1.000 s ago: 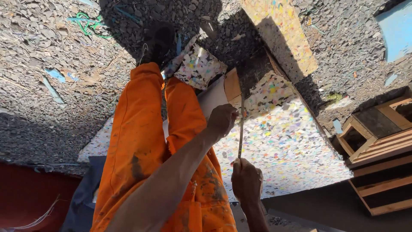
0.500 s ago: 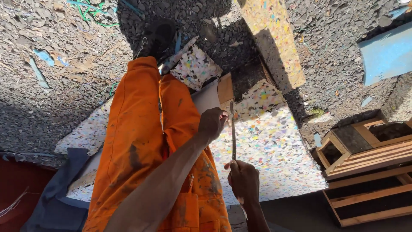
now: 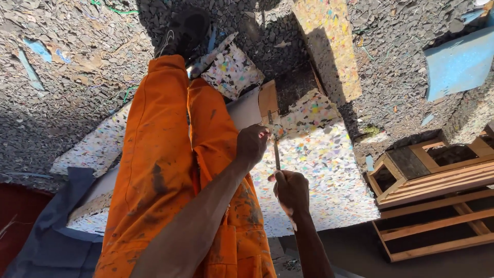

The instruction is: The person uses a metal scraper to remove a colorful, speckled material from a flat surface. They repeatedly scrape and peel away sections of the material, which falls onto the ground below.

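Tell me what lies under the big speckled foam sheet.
Under the speckled foam sheet lies ground of grey shredded scraps, showing around its edges. What lies directly beneath is covered; orange trouser legs hide its left part.

One camera only, worn on the person's head, looks steeply down along the body, so the orange, paint-stained overall legs run from the near bottom edge up to a black shoe at the far top. It sits close: the left forearm and left hand and the right hand fill the near centre, just above a white sheet speckled with coloured flecks. Farther out it takes in grey shredded ground at left and slatted wooden pallets at right; no second view shares this scene.
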